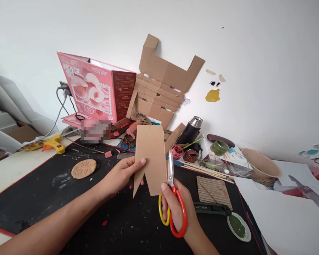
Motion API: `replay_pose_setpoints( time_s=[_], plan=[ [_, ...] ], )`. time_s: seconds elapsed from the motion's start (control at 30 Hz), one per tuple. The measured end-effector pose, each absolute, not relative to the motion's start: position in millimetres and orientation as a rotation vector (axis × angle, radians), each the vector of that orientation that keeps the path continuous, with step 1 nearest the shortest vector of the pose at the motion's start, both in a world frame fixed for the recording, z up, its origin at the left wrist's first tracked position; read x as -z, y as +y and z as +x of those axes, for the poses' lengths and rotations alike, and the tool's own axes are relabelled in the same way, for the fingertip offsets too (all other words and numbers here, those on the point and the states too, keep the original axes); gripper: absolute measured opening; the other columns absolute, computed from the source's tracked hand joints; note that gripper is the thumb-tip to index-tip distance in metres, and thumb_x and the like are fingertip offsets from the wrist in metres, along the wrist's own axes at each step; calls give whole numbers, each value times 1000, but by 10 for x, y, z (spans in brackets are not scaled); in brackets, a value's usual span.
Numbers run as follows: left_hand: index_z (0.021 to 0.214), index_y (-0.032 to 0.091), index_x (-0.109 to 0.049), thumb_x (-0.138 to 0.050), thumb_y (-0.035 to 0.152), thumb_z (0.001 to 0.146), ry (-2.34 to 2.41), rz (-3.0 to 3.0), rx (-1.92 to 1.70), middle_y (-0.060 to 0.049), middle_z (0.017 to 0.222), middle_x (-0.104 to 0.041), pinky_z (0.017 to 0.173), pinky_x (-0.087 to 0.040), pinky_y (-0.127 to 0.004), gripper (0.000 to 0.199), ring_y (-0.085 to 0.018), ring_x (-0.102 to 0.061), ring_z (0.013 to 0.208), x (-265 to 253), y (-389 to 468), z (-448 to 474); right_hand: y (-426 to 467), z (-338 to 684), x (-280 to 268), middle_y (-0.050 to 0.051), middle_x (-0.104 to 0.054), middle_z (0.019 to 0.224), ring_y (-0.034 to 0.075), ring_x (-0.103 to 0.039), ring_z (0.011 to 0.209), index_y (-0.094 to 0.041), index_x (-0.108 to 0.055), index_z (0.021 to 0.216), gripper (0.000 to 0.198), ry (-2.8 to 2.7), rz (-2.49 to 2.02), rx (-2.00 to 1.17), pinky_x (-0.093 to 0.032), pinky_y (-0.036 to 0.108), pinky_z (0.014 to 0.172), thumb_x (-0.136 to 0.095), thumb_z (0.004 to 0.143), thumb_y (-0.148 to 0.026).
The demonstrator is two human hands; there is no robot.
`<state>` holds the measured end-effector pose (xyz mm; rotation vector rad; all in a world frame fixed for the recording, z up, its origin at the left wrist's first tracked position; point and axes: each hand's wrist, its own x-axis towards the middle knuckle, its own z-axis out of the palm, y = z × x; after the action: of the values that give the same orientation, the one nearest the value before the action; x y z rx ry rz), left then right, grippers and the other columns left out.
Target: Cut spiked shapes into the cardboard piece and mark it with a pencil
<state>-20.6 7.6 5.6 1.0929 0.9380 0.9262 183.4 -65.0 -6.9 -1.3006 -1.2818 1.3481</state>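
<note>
White wall fills the background, and below it we look down on a black mat (55,191) strewn with scraps and craft clutter. At the centre of our view, our left hand (122,175) pinches a card piece (151,156) by its left edge, thumb on the front and fingers behind, holding it upright above the mat. The card has a notch cut up from its bottom edge, leaving a pointed leg at seven o'clock. Our right hand (175,209), at five o'clock from the card, is closed through the red and yellow loops of the scissors (171,184). Their blades point up toward twelve o'clock and lie along the card's right edge; we cannot tell whether they are biting the card or only beside it.

We judge that we are partway through trimming the card to shape. The next move calls for lining the blades on the intended cut and keeping the card steady with the left hand, thumb clear of the blades.

Around us: a round disc (83,168) at nine o'clock, a yellow glue gun (51,143) at ten o'clock, a pink box (94,92) and a flattened carton (162,81) against the wall at twelve o'clock. A flask (191,129), paint pots (187,154) and a bowl (260,164) sit at two o'clock, a corrugated strip (214,191) at three o'clock, and a dish of green paint (239,226) at four o'clock.
</note>
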Motion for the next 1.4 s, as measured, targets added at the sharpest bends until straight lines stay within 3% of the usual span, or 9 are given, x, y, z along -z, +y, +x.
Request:
replay_pose_setpoints(
  time_s=[0.17, 0.3, 0.43, 0.53, 0.63, 0.7, 0.87, 1.03, 1.4],
  plan=[
    [83, 17, -67, -84, 57, 79, 964, 829, -1228, -2, 58, -69, 35, -32, -19, 44, -12, -55, 42, -46, 178, -238, -620, 1858, 122, -5, -62, 53, 11, -54, 33, -17, -64, 101, 61, -1187, -1261, -1486, -42, 18, 36, -63, 93, -78],
    [86, 15, -66, -88, 51, 73, 981, 724, -1338, -2, 58, -70, 37, -35, -18, 45, -12, -57, 44, -89, 229, -254, -632, 1850, 131, 4, -73, 62, 18, -72, 49, -15, -68, 107, 67, -1205, -1215, -1532, -44, 20, 46, -65, 92, -80],
    [87, 15, -66, -89, 51, 72, 998, 703, -1343, -2, 57, -70, 37, -36, -18, 45, -12, -57, 44, -113, 217, -244, -646, 1861, 97, 10, -79, 70, 24, -78, 59, -15, -70, 112, 78, -1238, -1119, -1535, -51, 27, 57, -66, 84, -88],
    [85, 16, -66, -88, 50, 72, 996, 691, -1350, -2, 57, -70, 37, -36, -18, 43, -12, -57, 44, -106, 209, -238, -651, 1889, 76, 16, -84, 86, 30, -82, 79, -17, -71, 120, 86, -1296, -996, -1535, -58, 37, 75, -66, 80, -92],
    [82, 16, -67, -89, 49, 71, 979, 673, -1373, -2, 57, -70, 37, -37, -19, 42, -13, -57, 44, -92, 219, -245, -660, 1904, 89, 19, -82, 109, 36, -78, 108, -18, -72, 129, 91, -1389, -907, -1528, -54, 45, 97, -68, 76, -92],
    [80, 15, -68, -90, 47, 70, 955, 655, -1411, -2, 56, -69, 36, -37, -19, 40, -13, -56, 44, -86, 234, -260, -670, 1904, 110, 17, -79, 110, 34, -79, 101, -19, -71, 132, 88, -1397, -881, -1573, -55, 44, 91, -71, 78, -89],
    [80, 15, -69, -88, 39, 74, 881, 592, -1506, -1, 58, -69, 36, -38, -19, 31, -13, -58, 44, -99, 271, -318, -682, 1912, 104, 7, -71, 87, 20, -74, 62, -17, -70, 124, 71, -1312, -888, -1612, -51, 32, 64, -66, 92, -80],
    [79, 15, -68, -85, 32, 79, 809, 554, -1519, -1, 58, -67, 36, -39, -19, 24, -12, -56, 43, -137, 265, -328, -682, 1908, 40, 5, -69, 82, 20, -74, 62, -16, -69, 122, 68, -1311, -962, -1592, -52, 31, 64, -62, 96, -79],
    [78, 14, -70, -91, 47, 72, 858, 638, -1474, -1, 58, -68, 35, -39, -19, 39, -12, -58, 44, -128, 224, -305, -681, 1872, 52, 2, -66, 79, 18, -71, 59, -16, -67, 118, 68, -1335, -1093, -1555, -53, 30, 59, -58, 97, -80]
  ],
)
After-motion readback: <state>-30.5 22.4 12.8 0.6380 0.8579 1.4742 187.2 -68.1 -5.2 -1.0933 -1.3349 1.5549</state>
